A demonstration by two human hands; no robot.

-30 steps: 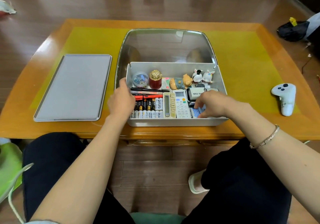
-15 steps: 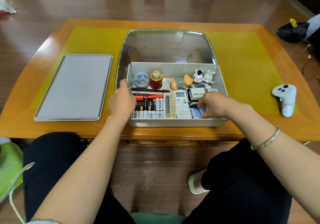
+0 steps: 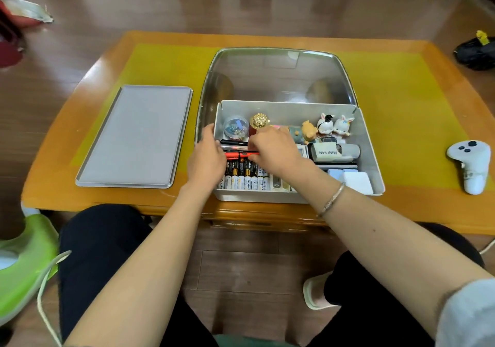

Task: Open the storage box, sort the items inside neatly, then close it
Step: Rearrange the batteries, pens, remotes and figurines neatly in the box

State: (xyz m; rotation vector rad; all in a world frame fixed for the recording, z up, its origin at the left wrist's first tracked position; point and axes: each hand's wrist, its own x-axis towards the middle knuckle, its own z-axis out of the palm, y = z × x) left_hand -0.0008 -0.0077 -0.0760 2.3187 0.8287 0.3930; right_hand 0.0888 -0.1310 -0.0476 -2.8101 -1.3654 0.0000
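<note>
We were mid-sort: storage box (image 3: 371, 143) sat open at frame centre. Our left hand (image 3: 206, 156) held its left wall, right hand (image 3: 273, 148) pinched the red pen (image 3: 241, 155). Next, probably lining it up beside the batteries (image 3: 245, 176).
</note>
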